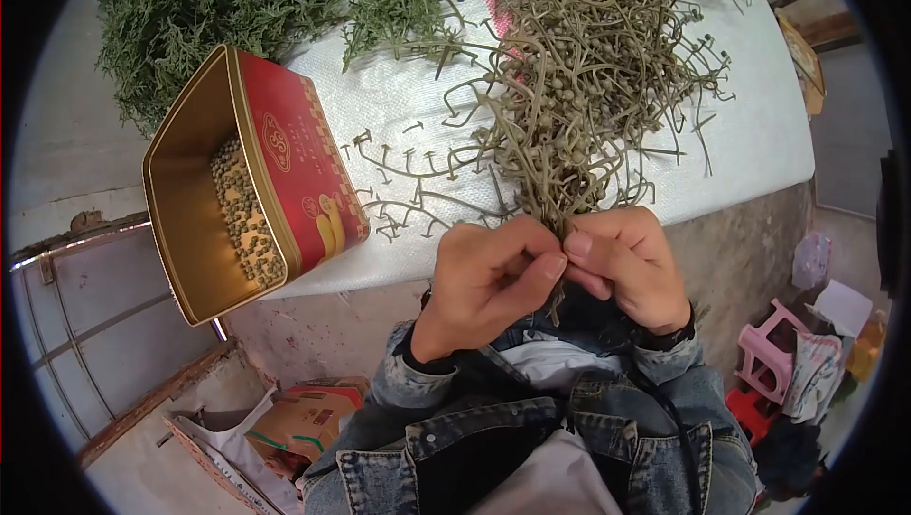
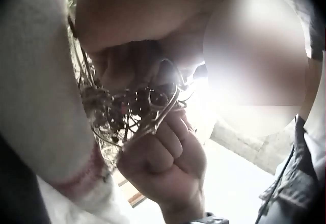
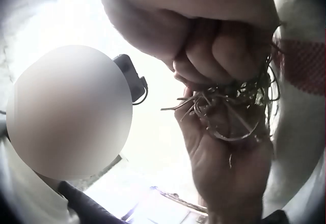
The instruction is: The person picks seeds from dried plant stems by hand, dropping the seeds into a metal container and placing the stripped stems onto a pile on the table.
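Dried brown stems with small round pods [image 1: 579, 88] lie heaped on a white woven sack [image 1: 408, 88], their lower ends running toward the person. At those ends the left hand [image 1: 498, 278] and the right hand [image 1: 631, 268] meet, thumbs and fingertips nearly touching, both pinching stems. Stem ends poke out below the fingers. In the left wrist view, curved stems [image 2: 163, 112] show between the left hand [image 2: 147, 15] and the right hand [image 2: 165, 163]. Thin stems [image 3: 224, 132] also show between the hands in the right wrist view; the pinched tips are hidden there.
A red and gold tin [image 1: 299, 154] holding small round pods [image 1: 247, 221] lies tilted at the left of the sack. Green leafy sprigs [image 1: 228, 12] are piled behind it. Loose stem bits lie beside the tin. A cardboard box [image 1: 304, 420] and a pink stool [image 1: 773, 349] stand lower down.
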